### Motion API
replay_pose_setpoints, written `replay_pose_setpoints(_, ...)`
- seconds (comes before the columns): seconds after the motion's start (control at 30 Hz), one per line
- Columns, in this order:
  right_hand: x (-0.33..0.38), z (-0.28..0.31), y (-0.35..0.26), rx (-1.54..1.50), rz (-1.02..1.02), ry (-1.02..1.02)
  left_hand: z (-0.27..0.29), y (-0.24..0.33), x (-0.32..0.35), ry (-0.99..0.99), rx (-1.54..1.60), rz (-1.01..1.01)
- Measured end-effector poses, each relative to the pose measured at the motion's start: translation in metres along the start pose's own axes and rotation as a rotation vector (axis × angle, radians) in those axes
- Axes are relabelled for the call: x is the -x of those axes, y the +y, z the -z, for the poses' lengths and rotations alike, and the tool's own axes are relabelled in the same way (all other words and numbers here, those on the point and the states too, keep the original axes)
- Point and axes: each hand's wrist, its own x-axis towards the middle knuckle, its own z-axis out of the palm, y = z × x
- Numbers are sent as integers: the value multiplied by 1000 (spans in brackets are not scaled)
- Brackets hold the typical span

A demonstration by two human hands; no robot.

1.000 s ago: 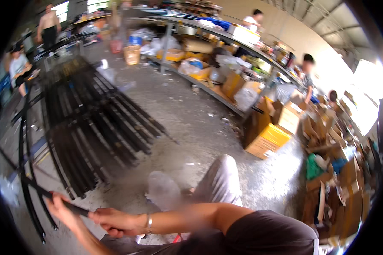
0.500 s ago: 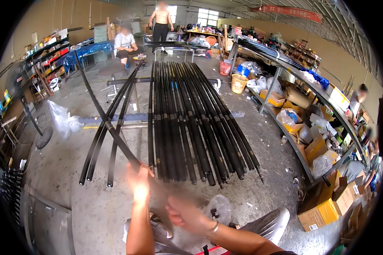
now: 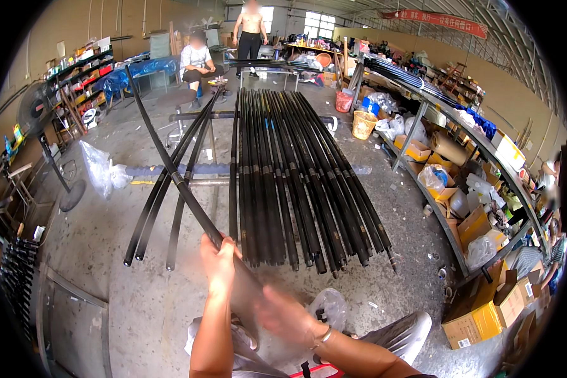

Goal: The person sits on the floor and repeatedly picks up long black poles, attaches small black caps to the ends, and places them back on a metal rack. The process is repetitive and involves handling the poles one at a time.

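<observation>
A long black pole (image 3: 196, 212) slants from the far left down toward my lap, resting across a few other poles. My left hand (image 3: 220, 263) is wrapped around it below the middle. Close to the pole's lower end is my right hand (image 3: 288, 317), its fingers smeared by motion, so whether it grips the pole cannot be told. That lower end is blurred too. Three loose black poles (image 3: 159, 200) lie under the slanted one. Beside them, to the right, several black poles (image 3: 277, 189) lie side by side on low supports.
A clear plastic bag (image 3: 327, 307) lies on the floor by my knees. At the right stands a metal rack (image 3: 422, 173) with cartons and bags, an open cardboard box (image 3: 479, 321) in front. A standing fan (image 3: 36, 110) is at the left. Two people are at the far side.
The view has shifted slightly, so the scene sits further right. My left hand still holds the pole. My right hand remains blurred near its lower end, its fingers less distinct now.
</observation>
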Motion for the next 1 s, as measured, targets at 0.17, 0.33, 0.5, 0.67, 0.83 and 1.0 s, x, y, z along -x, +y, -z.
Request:
replay_pose_setpoints(0.17, -3, 1, 6, 208, 239, 53, 2, -4, -1, 3, 2, 0)
replay_pose_setpoints(0.33, -5, 9, -1, -190, -171, -151, 2, -2, -1, -1, 16, -6)
replay_pose_setpoints(0.5, -6, 5, 4, 15, 49, -1, 2, 2, -1, 22, 18, 2)
replay_pose_setpoints(0.67, -3, 4, 6, -77, -20, -72, 5, -1, -2, 26, 10, -13)
replay_pose_setpoints(0.83, -6, 0, 6, -110, -38, 4, 5, 1, 0, 8, 3, -6)
replay_pose_setpoints(1.0, -5, 6, 9, -68, 49, -69, 7, 1, -1, -5, -3, -9)
